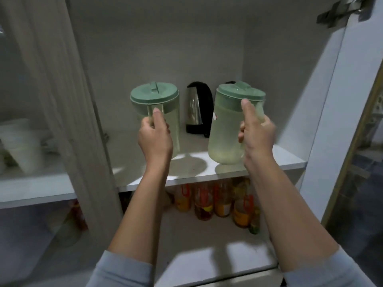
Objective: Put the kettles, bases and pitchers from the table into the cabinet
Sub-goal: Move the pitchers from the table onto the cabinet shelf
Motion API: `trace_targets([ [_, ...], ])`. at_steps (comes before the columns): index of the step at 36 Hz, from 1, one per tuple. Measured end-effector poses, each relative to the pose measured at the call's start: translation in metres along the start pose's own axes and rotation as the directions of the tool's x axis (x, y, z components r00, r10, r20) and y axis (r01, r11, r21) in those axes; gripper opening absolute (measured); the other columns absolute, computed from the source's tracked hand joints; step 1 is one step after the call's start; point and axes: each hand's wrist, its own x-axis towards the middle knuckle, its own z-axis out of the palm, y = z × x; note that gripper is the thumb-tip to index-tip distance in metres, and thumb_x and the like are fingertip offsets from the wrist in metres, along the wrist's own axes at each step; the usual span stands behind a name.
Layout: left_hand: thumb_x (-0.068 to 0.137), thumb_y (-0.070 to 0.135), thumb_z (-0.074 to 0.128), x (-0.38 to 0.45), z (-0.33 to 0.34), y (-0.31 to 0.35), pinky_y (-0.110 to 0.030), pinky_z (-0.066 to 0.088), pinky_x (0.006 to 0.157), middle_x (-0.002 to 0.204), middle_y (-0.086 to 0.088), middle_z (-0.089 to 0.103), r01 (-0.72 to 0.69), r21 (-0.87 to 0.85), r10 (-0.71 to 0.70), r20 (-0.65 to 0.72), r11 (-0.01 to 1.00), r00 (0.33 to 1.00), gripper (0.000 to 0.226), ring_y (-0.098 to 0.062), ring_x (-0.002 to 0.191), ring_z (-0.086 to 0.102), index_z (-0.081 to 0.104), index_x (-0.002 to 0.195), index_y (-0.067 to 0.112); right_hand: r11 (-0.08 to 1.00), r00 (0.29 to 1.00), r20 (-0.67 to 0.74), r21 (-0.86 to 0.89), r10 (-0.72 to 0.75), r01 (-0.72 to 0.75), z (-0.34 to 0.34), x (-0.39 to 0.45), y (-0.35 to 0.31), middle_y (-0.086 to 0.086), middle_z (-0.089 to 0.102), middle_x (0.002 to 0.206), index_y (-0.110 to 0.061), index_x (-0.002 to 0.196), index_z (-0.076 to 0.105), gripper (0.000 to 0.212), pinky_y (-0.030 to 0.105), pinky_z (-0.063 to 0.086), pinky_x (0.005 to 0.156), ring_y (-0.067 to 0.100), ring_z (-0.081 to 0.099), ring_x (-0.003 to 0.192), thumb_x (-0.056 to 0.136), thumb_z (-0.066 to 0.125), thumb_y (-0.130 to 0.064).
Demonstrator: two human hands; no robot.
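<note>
No text can be read: the labels on the bottles (222, 204) on the lower shelf are too blurred.

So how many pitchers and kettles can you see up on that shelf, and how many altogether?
Green-lidded pitchers: 2, the left pitcher in the left hand and the right pitcher in the right hand
Kettles plainly seen: 1, the steel kettle at the back; a dark object behind the right pitcher is mostly hidden
Total: 3
</note>
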Motion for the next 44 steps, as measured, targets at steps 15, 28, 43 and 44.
trace_targets([
  [15,0.082,0.060,0.030,0.097,0.038,-0.045,-0.049,0.051,0.090,0.096,-0.017,0.071,0.046,0.187,0.009,-0.283,0.981,0.959,0.056,-0.036,0.095,0.065,0.059,0.079,0.012,0.996,0.941,0.339,0.070,0.021,-0.047,0.099,0.092,0.044,-0.007,0.046,0.059,-0.018,0.088,0.054,0.030,0.014,0.042,0.050,0.001,0.044,0.045,0.088,0.060,-0.048],
  [28,0.101,0.043,0.026,0.210,0.068,-0.099,-0.039,0.044,0.099,0.111,-0.016,0.068,0.100,0.247,-0.032,-0.265,0.964,0.964,0.054,-0.033,0.107,0.060,0.062,0.106,0.002,0.992,0.894,0.431,-0.081,0.126,-0.101,0.201,0.151,0.109,-0.001,0.053,0.061,-0.021,0.067,0.049,0.035,0.035,0.044,0.070,0.016,0.051,0.061,0.089,0.060,-0.045],
  [43,0.103,0.035,0.023,0.304,0.083,-0.186,-0.035,0.043,0.093,0.103,-0.015,0.067,0.181,0.271,-0.104,-0.276,0.945,0.955,0.052,-0.029,0.097,0.060,0.062,0.096,0.001,0.967,0.873,0.446,-0.235,0.196,-0.097,0.289,0.213,0.206,-0.003,0.056,0.071,-0.011,0.105,0.060,0.041,0.022,0.039,0.056,0.009,0.052,0.062,0.089,0.057,-0.049],
  [44,0.104,0.035,0.022,0.307,0.084,-0.189,-0.033,0.042,0.091,0.101,-0.014,0.066,0.191,0.274,-0.113,-0.276,0.943,0.955,0.051,-0.028,0.095,0.059,0.060,0.092,0.003,0.966,0.872,0.449,-0.241,0.195,-0.091,0.293,0.214,0.211,-0.003,0.056,0.071,-0.012,0.104,0.059,0.040,0.023,0.040,0.058,0.009,0.053,0.063,0.089,0.057,-0.049],
])
